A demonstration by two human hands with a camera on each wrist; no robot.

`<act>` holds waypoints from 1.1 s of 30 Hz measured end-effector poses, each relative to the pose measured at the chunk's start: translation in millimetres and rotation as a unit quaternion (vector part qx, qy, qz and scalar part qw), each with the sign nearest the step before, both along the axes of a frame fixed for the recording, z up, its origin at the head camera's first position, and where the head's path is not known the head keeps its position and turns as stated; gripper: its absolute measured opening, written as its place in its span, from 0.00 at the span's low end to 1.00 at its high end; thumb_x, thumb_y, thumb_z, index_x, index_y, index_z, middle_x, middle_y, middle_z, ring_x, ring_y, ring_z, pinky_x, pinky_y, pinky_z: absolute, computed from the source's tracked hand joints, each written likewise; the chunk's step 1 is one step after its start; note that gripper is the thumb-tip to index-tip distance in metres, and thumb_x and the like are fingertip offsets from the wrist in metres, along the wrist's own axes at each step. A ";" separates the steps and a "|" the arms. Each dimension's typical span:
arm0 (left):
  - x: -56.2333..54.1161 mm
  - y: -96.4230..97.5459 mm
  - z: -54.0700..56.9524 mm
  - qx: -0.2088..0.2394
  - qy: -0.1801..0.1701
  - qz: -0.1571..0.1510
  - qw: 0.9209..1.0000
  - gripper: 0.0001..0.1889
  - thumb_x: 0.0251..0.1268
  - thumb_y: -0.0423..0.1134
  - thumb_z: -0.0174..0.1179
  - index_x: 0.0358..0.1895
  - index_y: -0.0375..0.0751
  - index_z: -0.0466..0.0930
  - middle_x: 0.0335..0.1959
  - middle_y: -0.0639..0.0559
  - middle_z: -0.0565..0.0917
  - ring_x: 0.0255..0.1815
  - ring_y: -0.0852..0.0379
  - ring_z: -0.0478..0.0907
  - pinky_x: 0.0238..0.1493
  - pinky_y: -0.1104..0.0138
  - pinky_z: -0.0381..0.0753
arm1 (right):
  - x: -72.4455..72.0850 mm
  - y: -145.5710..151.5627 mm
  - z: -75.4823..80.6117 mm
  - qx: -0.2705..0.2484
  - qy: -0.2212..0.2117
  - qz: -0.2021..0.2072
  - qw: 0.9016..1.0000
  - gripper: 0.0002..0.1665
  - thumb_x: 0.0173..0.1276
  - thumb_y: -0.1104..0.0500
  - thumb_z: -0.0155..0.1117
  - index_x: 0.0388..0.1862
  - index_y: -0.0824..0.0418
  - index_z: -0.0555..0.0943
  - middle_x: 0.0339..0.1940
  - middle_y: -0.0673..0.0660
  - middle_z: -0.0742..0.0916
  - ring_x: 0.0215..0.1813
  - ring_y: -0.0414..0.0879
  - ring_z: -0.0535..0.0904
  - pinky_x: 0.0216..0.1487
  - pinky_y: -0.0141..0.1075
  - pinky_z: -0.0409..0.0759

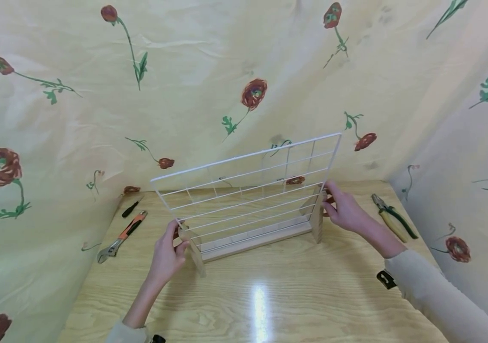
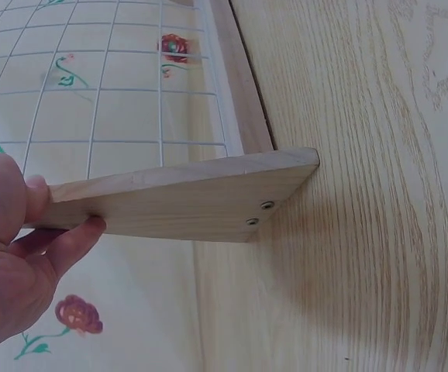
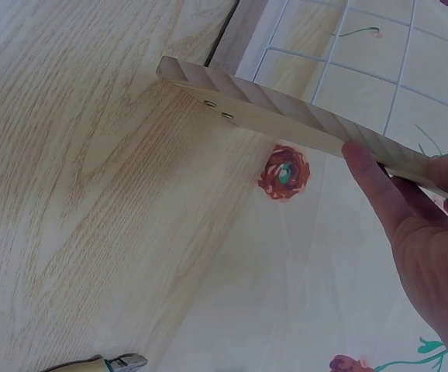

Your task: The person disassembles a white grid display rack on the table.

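A rack with a white wire grid (image 1: 248, 190) between two wooden side panels stands on the table, a wooden rail (image 1: 261, 241) joining them low down. My left hand (image 1: 168, 252) grips the top of the left side panel (image 2: 185, 190), thumb and fingers on opposite faces. At the other end, my right hand (image 1: 346, 209) holds the upper part of the right side panel (image 3: 301, 120) the same way. Two screw heads (image 2: 260, 214) show near the bottom of the left panel, and two more screw heads (image 3: 218, 109) on the right one. The grid leans back toward the wall.
On the left lie an adjustable wrench (image 1: 122, 237) with orange-black handle and a small black screwdriver (image 1: 130, 209). Pliers (image 1: 393, 218) with yellow-green handles lie at the right. A flower-patterned cloth (image 1: 201, 105) hangs behind the wooden table (image 1: 303, 290).
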State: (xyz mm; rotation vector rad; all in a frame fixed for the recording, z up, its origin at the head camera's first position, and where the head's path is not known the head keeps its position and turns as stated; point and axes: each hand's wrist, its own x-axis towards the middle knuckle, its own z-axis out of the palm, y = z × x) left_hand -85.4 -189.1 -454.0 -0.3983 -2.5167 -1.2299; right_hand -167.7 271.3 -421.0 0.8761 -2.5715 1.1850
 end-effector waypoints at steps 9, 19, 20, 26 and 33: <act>3.9 -6.6 -3.7 0.005 0.043 -0.007 0.999 0.29 0.53 0.16 0.67 0.59 0.29 0.69 0.44 0.30 0.81 0.50 0.26 0.79 0.37 0.51 0.86 | -1.6 -2.4 -1.7 -0.011 -0.031 0.015 0.999 0.26 0.63 0.85 0.54 0.57 0.72 0.63 0.47 0.80 0.80 0.39 0.72 0.83 0.28 0.43 0.88; 7.5 -11.9 -5.0 0.022 0.022 -0.005 1.000 0.30 0.51 0.14 0.67 0.60 0.28 0.69 0.44 0.32 0.80 0.51 0.27 0.79 0.38 0.55 0.86 | -3.3 -0.3 0.9 -0.048 -0.124 0.035 0.991 0.26 0.68 0.83 0.52 0.63 0.73 0.61 0.54 0.82 0.76 0.46 0.75 0.80 0.34 0.43 0.88; 7.7 -12.4 -5.5 0.023 0.022 -0.005 0.999 0.30 0.51 0.14 0.67 0.59 0.28 0.69 0.44 0.32 0.80 0.51 0.27 0.79 0.38 0.55 0.86 | -3.6 0.0 0.9 -0.051 -0.131 0.035 0.989 0.26 0.69 0.82 0.52 0.63 0.73 0.61 0.55 0.82 0.76 0.46 0.75 0.80 0.34 0.43 0.88; 9.3 -14.8 -7.1 0.034 0.033 -0.011 0.999 0.31 0.48 0.11 0.67 0.58 0.28 0.69 0.44 0.32 0.80 0.50 0.27 0.80 0.37 0.56 0.86 | -5.9 0.4 -1.2 -0.050 -0.153 0.034 0.986 0.26 0.70 0.82 0.50 0.64 0.73 0.60 0.57 0.82 0.74 0.49 0.75 0.79 0.36 0.44 0.88; 13.6 -16.7 -5.6 0.043 0.038 -0.012 0.998 0.32 0.46 0.09 0.66 0.58 0.25 0.69 0.45 0.31 0.79 0.50 0.26 0.79 0.37 0.57 0.86 | -9.7 -1.8 -3.1 -0.046 -0.164 0.035 0.985 0.28 0.70 0.82 0.50 0.67 0.73 0.60 0.59 0.83 0.73 0.49 0.75 0.79 0.37 0.44 0.88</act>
